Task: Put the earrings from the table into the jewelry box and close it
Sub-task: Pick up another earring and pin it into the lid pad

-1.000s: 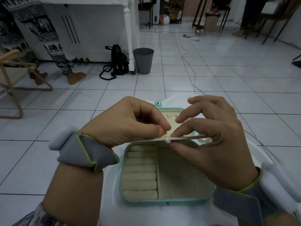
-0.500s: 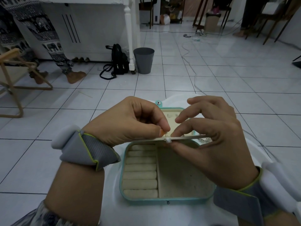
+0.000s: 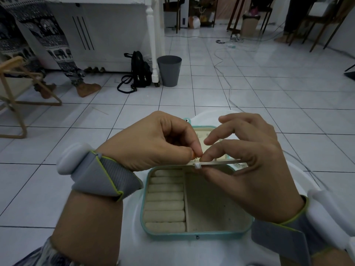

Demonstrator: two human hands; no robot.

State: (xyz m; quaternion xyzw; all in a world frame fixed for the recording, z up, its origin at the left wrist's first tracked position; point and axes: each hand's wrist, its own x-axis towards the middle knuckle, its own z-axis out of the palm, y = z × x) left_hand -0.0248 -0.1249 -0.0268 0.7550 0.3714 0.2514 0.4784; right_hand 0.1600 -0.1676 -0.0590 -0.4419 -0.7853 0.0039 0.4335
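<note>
Jewelry box (image 3: pixel 196 234) open on white counter (image 3: pixel 172 250), just below both hands. Left hand (image 3: pixel 153 143) pinches a tiny earring (image 3: pixel 195 159) at the flap (image 3: pixel 217 162); right hand (image 3: pixel 249 162) grips that flap, above the box.

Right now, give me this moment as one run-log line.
box: jewelry box open on table | left hand: pinching at earring panel | right hand: holding panel | earring: too small to confirm | lid: not closed

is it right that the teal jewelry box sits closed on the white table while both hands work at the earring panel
Not quite: the jewelry box is open, as the head view shows. It does sit on the white table, with the left hand and right hand at the earring panel.
</note>
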